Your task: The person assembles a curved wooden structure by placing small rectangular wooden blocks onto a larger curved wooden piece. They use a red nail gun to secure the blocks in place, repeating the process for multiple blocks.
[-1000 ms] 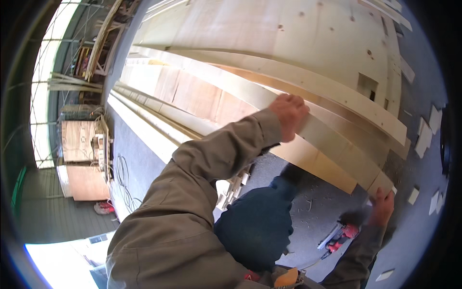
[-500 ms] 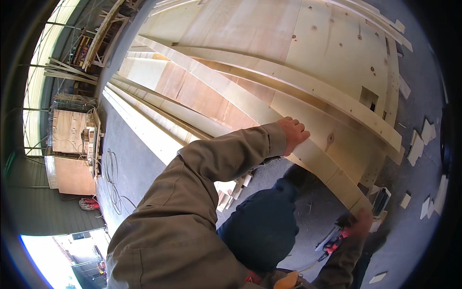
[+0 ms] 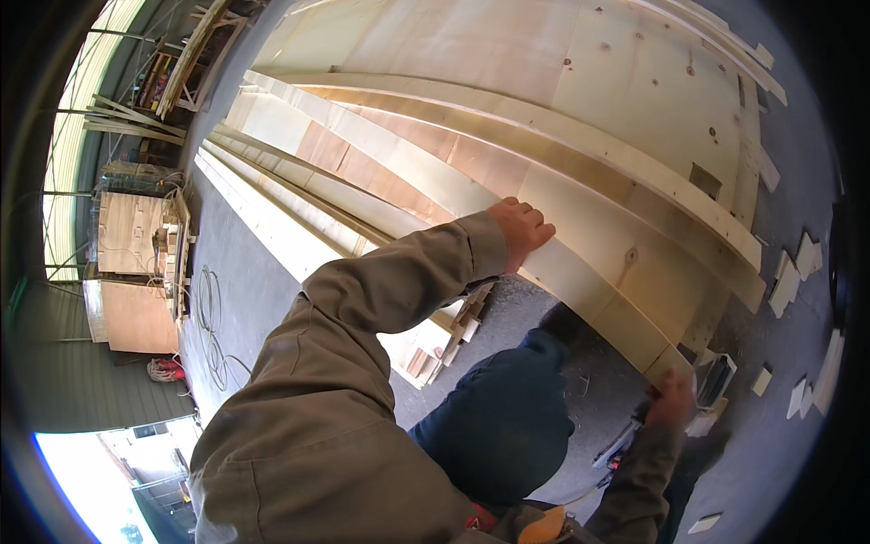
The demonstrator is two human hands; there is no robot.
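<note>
A long, pale wooden board slants from the far left down to the near right, above a large timber-framed panel. My left hand is closed over its edge, a little past the middle. My right hand, slightly blurred, grips the near end of the same board. Below that hand, a tool with grey and red parts lies on the floor, partly hidden by my right hand and sleeve. Another edge-standing board runs along the panel just beyond the held one.
Several long boards are stacked at the left. Wood offcuts lie scattered on the grey floor at the right. A coiled hose or cable and plywood boxes are farther left. My dark-blue-clad leg shows below the board.
Both hands have shifted left and upward in the picture with the board. Its far end now reaches farther left over the panel. The view has moved slightly too.
</note>
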